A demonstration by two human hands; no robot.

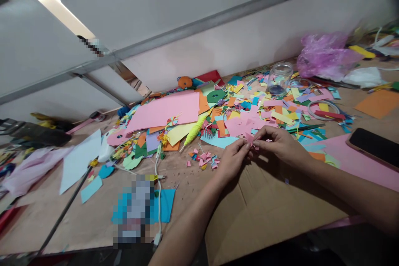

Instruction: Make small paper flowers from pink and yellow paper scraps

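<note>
A small piece of pink paper (249,137) is pinched between my two hands above the far edge of a brown cardboard sheet (264,208). My left hand (234,156) closes its thumb and fingers on the paper's near left side. From the right, my right hand (276,143) grips the same piece with thumb and forefinger. Its exact shape is partly hidden by the fingers. A little pile of small folded paper bits (205,160), mostly pink, lies left of my left hand. Just beyond my hands are larger pink paper scraps (237,125).
Coloured paper scraps cover the table's back, with a glass jar (279,80) among them. A large pink sheet (165,110) and a neon-yellow cord-wrapped stick (195,129) lie left. A phone (375,146) rests at right. A white cable (160,203) runs toward the front edge.
</note>
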